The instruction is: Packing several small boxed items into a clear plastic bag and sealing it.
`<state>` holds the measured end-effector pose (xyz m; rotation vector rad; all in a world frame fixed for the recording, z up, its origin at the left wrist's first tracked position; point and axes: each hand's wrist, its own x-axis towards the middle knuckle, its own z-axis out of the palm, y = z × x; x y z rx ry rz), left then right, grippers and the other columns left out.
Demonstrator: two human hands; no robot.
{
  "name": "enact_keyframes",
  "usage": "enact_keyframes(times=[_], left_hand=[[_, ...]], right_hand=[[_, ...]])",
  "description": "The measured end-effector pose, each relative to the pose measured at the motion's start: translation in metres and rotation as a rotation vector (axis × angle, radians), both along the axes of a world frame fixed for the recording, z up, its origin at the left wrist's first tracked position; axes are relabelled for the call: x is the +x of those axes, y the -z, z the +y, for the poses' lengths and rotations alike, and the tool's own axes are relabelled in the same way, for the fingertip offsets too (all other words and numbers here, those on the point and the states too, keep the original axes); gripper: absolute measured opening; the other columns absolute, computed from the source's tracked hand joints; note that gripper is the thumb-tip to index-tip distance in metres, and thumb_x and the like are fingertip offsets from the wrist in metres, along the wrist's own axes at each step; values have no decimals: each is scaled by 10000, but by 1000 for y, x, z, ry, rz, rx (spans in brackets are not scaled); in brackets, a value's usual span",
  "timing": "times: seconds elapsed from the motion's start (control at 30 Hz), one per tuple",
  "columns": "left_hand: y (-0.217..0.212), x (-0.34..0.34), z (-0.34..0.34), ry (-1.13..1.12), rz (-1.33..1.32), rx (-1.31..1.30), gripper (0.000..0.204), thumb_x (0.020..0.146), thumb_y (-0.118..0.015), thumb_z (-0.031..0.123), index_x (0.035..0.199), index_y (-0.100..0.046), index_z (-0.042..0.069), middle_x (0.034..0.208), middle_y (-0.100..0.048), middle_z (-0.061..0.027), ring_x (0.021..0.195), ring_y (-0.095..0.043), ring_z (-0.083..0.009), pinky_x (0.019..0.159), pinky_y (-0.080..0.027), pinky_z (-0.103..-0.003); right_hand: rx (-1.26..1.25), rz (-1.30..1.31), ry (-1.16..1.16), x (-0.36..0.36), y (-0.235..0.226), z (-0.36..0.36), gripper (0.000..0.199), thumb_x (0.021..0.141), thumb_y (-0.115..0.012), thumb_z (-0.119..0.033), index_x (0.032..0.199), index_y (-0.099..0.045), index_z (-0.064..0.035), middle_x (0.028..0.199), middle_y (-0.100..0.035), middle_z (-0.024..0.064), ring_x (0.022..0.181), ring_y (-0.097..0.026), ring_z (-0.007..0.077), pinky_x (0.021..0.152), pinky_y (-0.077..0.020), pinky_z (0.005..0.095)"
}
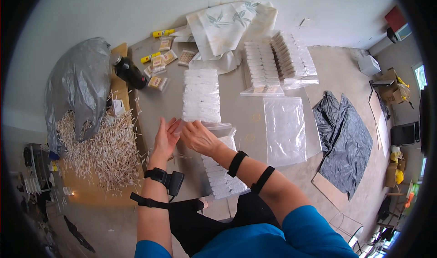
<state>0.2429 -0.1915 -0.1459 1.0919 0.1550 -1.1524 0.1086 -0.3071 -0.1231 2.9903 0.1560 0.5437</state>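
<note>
My left hand is raised at the table's middle, palm turned inward and fingers spread, close to the left corner of a clear plastic bag's mouth. My right hand is beside it with its fingertips pinched on the bag's film. Just beyond both hands lies a stack of white cotton swab bundles in rows. Beneath my right forearm is another clear bag filled with swab bundles, partly hidden by the arm.
Loose cotton swabs heap at the left under a grey plastic bag. A black bottle stands by small swab packs. Filled bags lie back right, near an unfilled clear bag and rubber bands. Dark sheeting covers some floor.
</note>
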Motion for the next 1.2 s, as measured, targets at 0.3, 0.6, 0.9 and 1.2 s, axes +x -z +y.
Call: enact_keyframes(times=[0.3,0.6,0.9,1.2], left_hand=[[-46,-14,-53,492,-2045,441,645,896,-573,195,1408,-275,-60,1452,-328,-234,1375,-291,-326,1129,-216,-469],[-24,-9,-69,710,-1916,424,883,821,-654,368,1439,-196,-65,1530,-165,-207,1437,-125,-303,1166,-99,-460],[-43,-22,-50,811,-1825,710,780,857,-616,314,1419,-241,-74,1506,-227,-221,1422,-181,-305,1148,-84,-531],[-24,-7,-47,780,-2014,589,619,903,-535,242,1376,-332,-102,1474,-303,-220,1422,-184,-295,1149,-36,-542]], right_hand=[[625,-188,450,12,-15,-52,392,881,-501,-122,1242,-496,28,1321,-477,203,1226,-446,350,1001,-383,430],[338,117,323,21,18,-74,616,936,-475,-365,1403,-334,12,1516,-240,165,1422,-183,289,1143,-135,485],[374,132,281,10,13,-66,568,935,-491,-311,1386,-366,11,1497,-303,139,1415,-221,258,1148,-100,510],[342,150,116,33,13,-71,526,927,-486,-302,1358,-418,-9,1451,-373,131,1386,-281,247,1154,-121,487]])
